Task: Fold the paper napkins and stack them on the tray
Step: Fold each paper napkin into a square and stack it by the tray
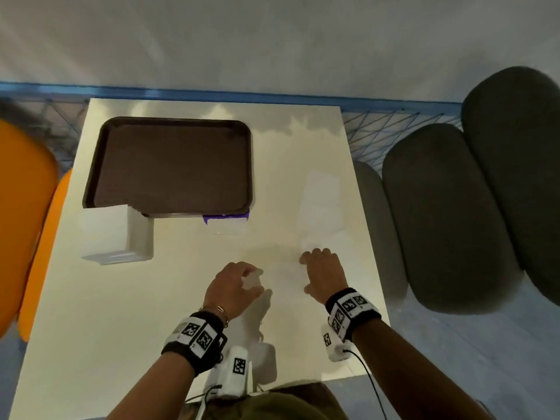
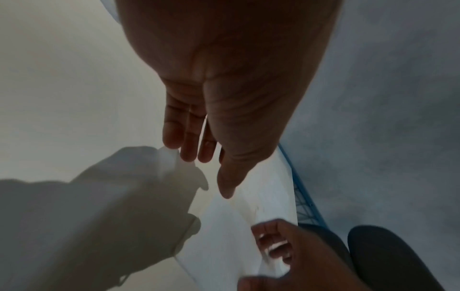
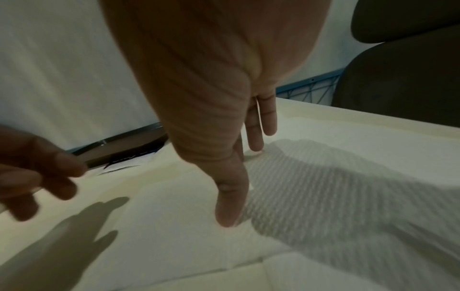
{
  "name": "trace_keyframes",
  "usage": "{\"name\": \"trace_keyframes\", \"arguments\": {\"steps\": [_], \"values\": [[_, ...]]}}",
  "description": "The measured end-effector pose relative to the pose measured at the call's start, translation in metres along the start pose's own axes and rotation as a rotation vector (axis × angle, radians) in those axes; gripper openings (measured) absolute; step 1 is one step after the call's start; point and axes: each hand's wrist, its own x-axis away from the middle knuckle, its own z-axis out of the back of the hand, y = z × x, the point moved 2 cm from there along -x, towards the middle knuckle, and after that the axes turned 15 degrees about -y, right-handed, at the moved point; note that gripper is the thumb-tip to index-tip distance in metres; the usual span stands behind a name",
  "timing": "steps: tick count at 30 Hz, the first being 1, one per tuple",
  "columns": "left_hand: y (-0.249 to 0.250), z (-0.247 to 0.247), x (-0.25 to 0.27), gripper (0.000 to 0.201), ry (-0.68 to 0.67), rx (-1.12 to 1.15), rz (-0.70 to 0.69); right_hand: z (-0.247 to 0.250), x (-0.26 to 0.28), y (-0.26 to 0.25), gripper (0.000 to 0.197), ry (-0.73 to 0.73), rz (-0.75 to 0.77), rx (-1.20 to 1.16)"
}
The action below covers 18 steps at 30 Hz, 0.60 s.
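A white paper napkin (image 1: 283,275) lies flat on the white table (image 1: 121,313) between my hands. My left hand (image 1: 250,281) has its fingers curled at the napkin's left corner, and that corner (image 2: 169,157) is lifted at the fingertips. My right hand (image 1: 318,268) rests on the napkin's right side with straight fingers (image 3: 256,137) touching the paper (image 3: 174,226). The brown tray (image 1: 175,165) sits at the far left of the table with nothing on it. Loose white napkins (image 1: 321,204) lie beyond my right hand.
A white napkin box (image 1: 112,234) stands in front of the tray's near left corner. A purple-edged packet (image 1: 225,222) lies at the tray's near right edge. Grey cushioned seats (image 1: 439,213) are to the right, an orange chair (image 1: 21,207) to the left.
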Motion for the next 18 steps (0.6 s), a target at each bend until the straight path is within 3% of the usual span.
{"name": "trace_keyframes", "arguments": {"steps": [6,9,11,14,18], "values": [[0.026,-0.045,-0.026,0.089,-0.014,-0.204,0.020,0.009,-0.013,0.012,0.049,-0.074,0.109,0.064],[0.036,-0.057,-0.033,0.086,0.005,-0.285,0.085,0.005,-0.014,0.014,0.052,-0.099,0.169,0.009],[0.038,-0.064,-0.035,0.077,0.016,-0.208,0.151,0.000,-0.013,0.016,0.058,-0.098,0.194,-0.058],[0.036,-0.070,-0.033,0.082,0.045,0.055,0.222,-0.005,-0.012,0.023,0.058,-0.091,0.238,-0.078],[0.032,-0.070,-0.024,0.085,0.080,0.367,0.189,0.000,-0.007,0.027,0.047,-0.104,0.296,-0.049]]}}
